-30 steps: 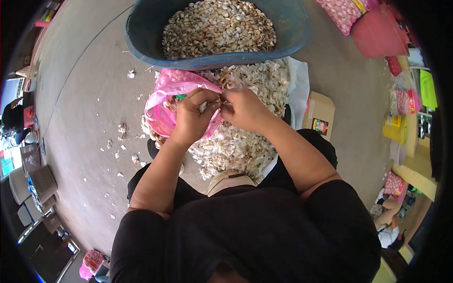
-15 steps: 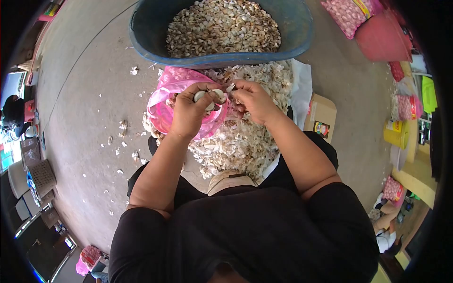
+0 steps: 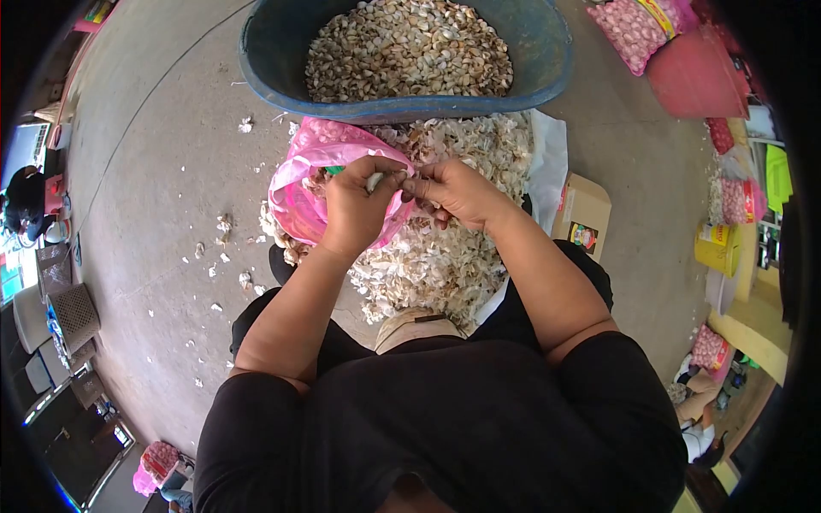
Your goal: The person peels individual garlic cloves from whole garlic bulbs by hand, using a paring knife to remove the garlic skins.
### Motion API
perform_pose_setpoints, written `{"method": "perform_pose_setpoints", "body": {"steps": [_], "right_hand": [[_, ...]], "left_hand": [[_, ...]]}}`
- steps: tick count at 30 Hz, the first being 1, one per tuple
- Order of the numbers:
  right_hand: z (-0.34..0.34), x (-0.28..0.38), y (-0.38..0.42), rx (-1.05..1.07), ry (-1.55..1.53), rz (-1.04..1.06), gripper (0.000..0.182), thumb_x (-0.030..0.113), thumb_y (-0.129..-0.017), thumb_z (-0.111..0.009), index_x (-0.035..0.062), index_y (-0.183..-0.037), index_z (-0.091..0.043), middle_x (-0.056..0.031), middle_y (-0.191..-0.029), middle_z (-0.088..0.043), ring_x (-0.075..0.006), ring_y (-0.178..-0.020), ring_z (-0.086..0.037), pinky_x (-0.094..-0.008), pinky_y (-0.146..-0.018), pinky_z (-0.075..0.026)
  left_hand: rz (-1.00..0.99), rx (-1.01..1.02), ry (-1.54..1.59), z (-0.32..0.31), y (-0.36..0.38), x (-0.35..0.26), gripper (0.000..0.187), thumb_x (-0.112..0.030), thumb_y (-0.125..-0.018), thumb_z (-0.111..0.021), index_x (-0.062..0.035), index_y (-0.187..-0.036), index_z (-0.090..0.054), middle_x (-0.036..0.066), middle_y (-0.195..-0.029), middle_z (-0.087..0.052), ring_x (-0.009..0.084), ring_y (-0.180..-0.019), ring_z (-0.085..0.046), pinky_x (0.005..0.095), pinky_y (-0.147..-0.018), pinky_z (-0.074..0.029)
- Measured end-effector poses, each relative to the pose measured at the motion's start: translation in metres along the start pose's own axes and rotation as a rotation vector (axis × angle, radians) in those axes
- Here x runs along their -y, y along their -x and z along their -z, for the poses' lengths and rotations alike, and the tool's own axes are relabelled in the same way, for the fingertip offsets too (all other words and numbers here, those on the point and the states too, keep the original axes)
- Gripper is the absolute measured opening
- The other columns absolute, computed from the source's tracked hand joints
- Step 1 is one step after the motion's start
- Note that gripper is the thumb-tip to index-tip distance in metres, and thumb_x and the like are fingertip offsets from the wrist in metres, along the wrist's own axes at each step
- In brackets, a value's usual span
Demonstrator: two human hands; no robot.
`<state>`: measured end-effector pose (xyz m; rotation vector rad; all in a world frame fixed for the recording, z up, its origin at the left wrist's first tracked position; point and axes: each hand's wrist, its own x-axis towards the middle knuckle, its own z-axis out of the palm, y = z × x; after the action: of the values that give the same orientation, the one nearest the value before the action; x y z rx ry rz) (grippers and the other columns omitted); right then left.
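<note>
My left hand (image 3: pixel 352 205) is closed around garlic; a pale garlic clove (image 3: pixel 374 181) shows between its fingers. My right hand (image 3: pixel 462 192) meets it fingertip to fingertip, pinched at the same spot, and whatever it grips there is too small or hidden to name. Both hands are above the mouth of a pink plastic bag (image 3: pixel 289 192), which has garlic bulbs inside. Under and beside the bag spreads a heap of papery garlic skins (image 3: pixel 428 278). Beyond my hands stands a blue tub (image 3: pixel 410 109) holding many loose garlic cloves (image 3: pixel 410 51).
A white sheet (image 3: pixel 547 154) lies under the skins, and a flattened cardboard box (image 3: pixel 588 209) is to its right. Net bags of garlic (image 3: pixel 633 30) and a red tub (image 3: pixel 697 77) are at upper right. Scraps of skin dot the floor at left. People are at both far edges.
My hands have come together, and the left fingers have folded over the garlic, so fewer cloves show. The right fingertips have moved slightly left and down to the left hand.
</note>
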<state>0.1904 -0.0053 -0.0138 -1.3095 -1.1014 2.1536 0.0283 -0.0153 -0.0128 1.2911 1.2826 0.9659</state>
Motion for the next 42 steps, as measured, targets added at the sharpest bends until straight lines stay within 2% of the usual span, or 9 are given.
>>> {"method": "perform_pose_setpoints", "body": {"steps": [6,9,12,19,25,31,34,37,42], "right_hand": [[0.000,-0.001,0.001,0.006,0.117,0.098,0.021,0.020,-0.078,-0.059,-0.0015,-0.081,-0.059,-0.0060,-0.054,-0.052,-0.0154,-0.044,-0.050,-0.0284,-0.043,-0.041],[0.016,0.001,0.001,-0.168,0.737,0.384,0.021,0.017,-0.074,-0.060,-0.0009,-0.085,-0.059,-0.0143,-0.062,-0.057,-0.0260,-0.055,-0.056,-0.0332,-0.054,-0.045],[0.029,-0.004,-0.003,-0.300,1.011,0.298,0.023,0.016,-0.071,-0.061,0.0007,-0.088,-0.059,-0.0187,-0.073,-0.058,-0.0318,-0.068,-0.058,-0.0346,-0.063,-0.044],[0.025,0.015,0.007,-0.386,0.663,0.277,0.026,0.020,-0.073,-0.062,0.0024,-0.092,-0.061,-0.0128,-0.065,-0.059,-0.0199,-0.054,-0.055,-0.0304,-0.053,-0.043],[0.029,0.011,0.004,-0.350,0.243,0.258,0.019,0.017,-0.076,-0.063,-0.0016,-0.074,-0.059,-0.0031,-0.055,-0.052,-0.0069,-0.043,-0.043,-0.0224,-0.038,-0.034],[0.032,0.009,0.003,-0.292,-0.075,0.166,0.017,0.015,-0.075,-0.064,0.0029,-0.071,-0.053,0.0000,-0.057,-0.048,-0.0050,-0.043,-0.040,-0.0205,-0.037,-0.030],[0.029,0.016,0.007,-0.502,0.511,0.297,0.027,0.023,-0.068,-0.069,-0.0005,-0.070,-0.055,-0.0069,-0.056,-0.052,-0.0142,-0.049,-0.048,-0.0294,-0.047,-0.039],[0.031,0.009,0.005,-0.601,0.769,0.452,0.031,0.026,-0.067,-0.069,-0.0012,-0.070,-0.055,-0.0121,-0.059,-0.052,-0.0200,-0.054,-0.050,-0.0342,-0.054,-0.039],[0.032,0.007,0.002,-0.529,0.689,0.348,0.033,0.027,-0.069,-0.068,-0.0027,-0.070,-0.053,-0.0134,-0.058,-0.052,-0.0205,-0.052,-0.049,-0.0337,-0.051,-0.039]], "left_hand": [[0.171,-0.003,0.207,0.004,-0.003,-0.003,0.007,-0.004,-0.077,-0.058,0.0019,-0.081,-0.057,0.006,-0.071,-0.060,0.0075,-0.061,-0.054,0.0199,-0.053,-0.043],[0.320,0.000,0.436,0.011,-0.010,0.002,0.012,-0.008,-0.079,-0.058,0.0022,-0.084,-0.055,0.007,-0.071,-0.060,0.0103,-0.060,-0.056,0.0204,-0.051,-0.044],[0.388,0.063,0.505,0.017,-0.012,0.002,0.014,-0.007,-0.081,-0.053,0.0034,-0.090,-0.052,0.009,-0.079,-0.059,0.0146,-0.067,-0.058,0.0239,-0.058,-0.047],[0.401,0.103,0.496,0.017,-0.011,0.005,0.018,-0.005,-0.081,-0.050,0.0046,-0.096,-0.051,0.012,-0.082,-0.058,0.0173,-0.069,-0.058,0.0267,-0.059,-0.048],[0.404,0.130,0.512,0.018,-0.010,0.005,0.018,-0.003,-0.079,-0.052,0.0040,-0.096,-0.050,0.012,-0.081,-0.058,0.0187,-0.070,-0.058,0.0280,-0.058,-0.048],[0.415,0.129,0.502,0.018,-0.008,0.003,0.015,-0.003,-0.079,-0.054,0.0030,-0.093,-0.051,0.010,-0.079,-0.058,0.0165,-0.068,-0.058,0.0264,-0.058,-0.047],[0.400,0.124,0.477,0.017,-0.008,0.002,0.014,-0.003,-0.079,-0.055,0.0028,-0.091,-0.052,0.009,-0.078,-0.058,0.0148,-0.067,-0.057,0.0253,-0.057,-0.047],[0.367,0.124,0.466,0.017,-0.007,0.001,0.014,-0.004,-0.078,-0.055,0.0029,-0.091,-0.053,0.009,-0.077,-0.059,0.0139,-0.065,-0.056,0.0246,-0.056,-0.046],[0.355,0.131,0.462,0.017,-0.007,0.001,0.015,-0.005,-0.078,-0.056,0.0030,-0.091,-0.052,0.009,-0.076,-0.059,0.0140,-0.064,-0.056,0.0248,-0.056,-0.046]]}}
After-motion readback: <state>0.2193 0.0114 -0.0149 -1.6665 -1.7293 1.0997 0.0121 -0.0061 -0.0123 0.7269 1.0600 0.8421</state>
